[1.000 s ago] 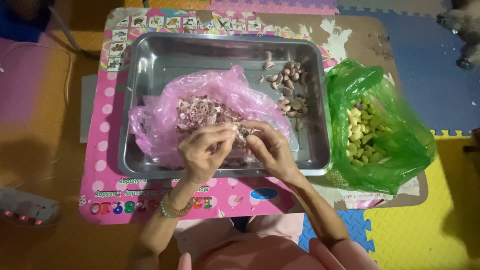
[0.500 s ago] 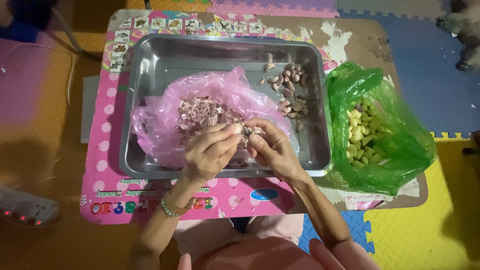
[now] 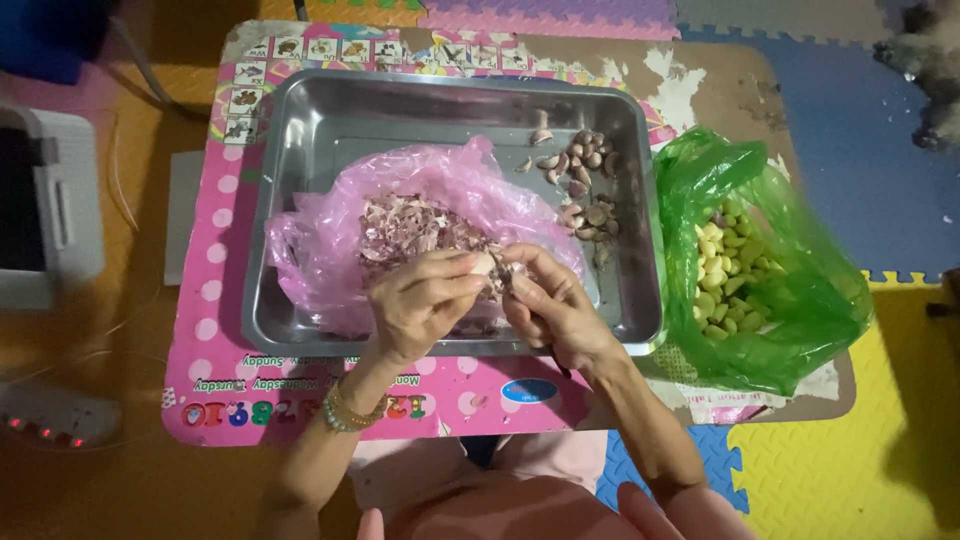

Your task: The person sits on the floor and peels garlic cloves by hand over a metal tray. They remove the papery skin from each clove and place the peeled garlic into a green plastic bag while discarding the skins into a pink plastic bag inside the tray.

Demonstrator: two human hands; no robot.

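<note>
- Pink-skinned and pale, a small garlic clove [image 3: 487, 264] sits pinched between both hands at the centre of the head view, just over the lower edge of the crumpled pink plastic bag [image 3: 330, 240].
- Compared with a second ago, the hands have barely shifted; the clove shows a little more pale flesh, so I judge the peeling to be partway through on this piece.
- Left hand [image 3: 420, 300], wearing a beaded bracelet at the wrist, has its fingers curled closed, thumb and fingertips gripping the clove.
- Right hand [image 3: 550, 305] is closed as well, its fingertips touching the same clove from the other side.
- Shiny rectangular steel tray [image 3: 400, 110] fills the middle of the frame on a pink child's table [image 3: 215, 330]; it holds the pink bag and, in its upper right corner, a loose heap of unpeeled garlic cloves [image 3: 580, 180].
- Inside the pink bag lies a mound of papery garlic skins [image 3: 410, 225].
- At the right of the frame, an open green plastic bag [image 3: 800, 300] holds peeled, yellowish cloves [image 3: 725, 275], beside the tray and outside it.
</note>
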